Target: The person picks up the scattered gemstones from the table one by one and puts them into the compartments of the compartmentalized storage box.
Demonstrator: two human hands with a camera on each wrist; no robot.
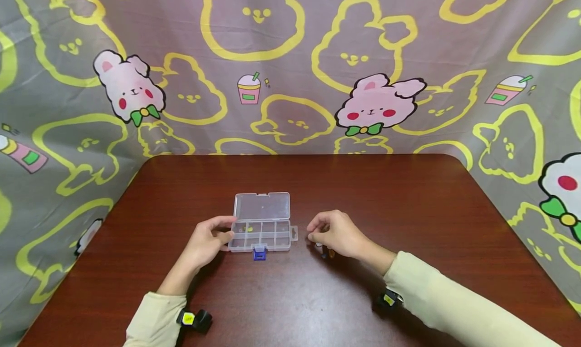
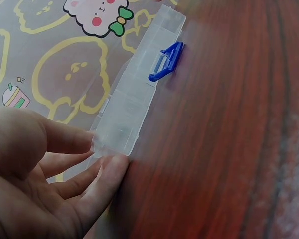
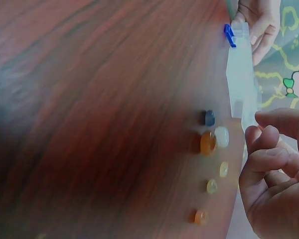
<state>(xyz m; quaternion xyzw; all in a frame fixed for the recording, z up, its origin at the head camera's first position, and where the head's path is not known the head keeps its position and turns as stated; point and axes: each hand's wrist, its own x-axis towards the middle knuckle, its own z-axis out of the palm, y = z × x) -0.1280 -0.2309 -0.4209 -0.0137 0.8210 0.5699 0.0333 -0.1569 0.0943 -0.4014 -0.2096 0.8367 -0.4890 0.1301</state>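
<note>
A clear plastic compartment box (image 1: 260,234) with a blue latch (image 1: 259,254) sits on the table, its transparent lid (image 1: 262,206) raised at the back. Small yellowish pieces (image 1: 250,229) lie in its back left part. My left hand (image 1: 206,243) grips the box's left end between thumb and fingers. To the right of the box my right hand (image 1: 338,234) hovers with bent fingers, thumb close to the index fingertip; I cannot tell whether a bead is between them. Beside it lie several beads, including a dark blue bead (image 3: 210,118), an orange bead (image 3: 208,143) and a whitish bead (image 3: 222,137).
The brown wooden table (image 1: 299,301) has rounded far corners. A patterned cloth (image 1: 290,74) hangs behind it and along both sides. A clear hanging tab (image 1: 294,233) juts from the box's right end. Both wrists wear small black devices (image 1: 195,319).
</note>
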